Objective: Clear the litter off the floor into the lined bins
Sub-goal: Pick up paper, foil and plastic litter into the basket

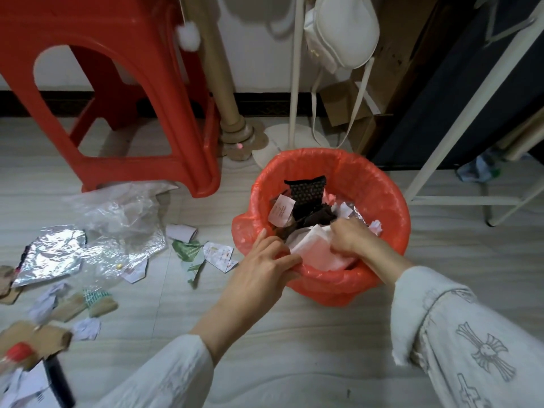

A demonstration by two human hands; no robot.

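red stool [117, 92], white bag [341, 33], cardboard boxes [362, 113]

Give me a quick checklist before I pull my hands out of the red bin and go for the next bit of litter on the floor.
1. Liner held at the rim: ok. The left hand grips the red liner at the bin's near edge.
2. White wrapper inside the bin: ok, it lies within the rim under the right hand.
3. Right hand free of it: cannot tell. Its fingers are curled down on the wrapper; whether they pinch it is hidden.
4. Room left in the bin: ok. The contents sit below the rim.
5. Floor cleared: not ok. The foil sheet, clear plastic bag and green torn packet lie left of the bin.
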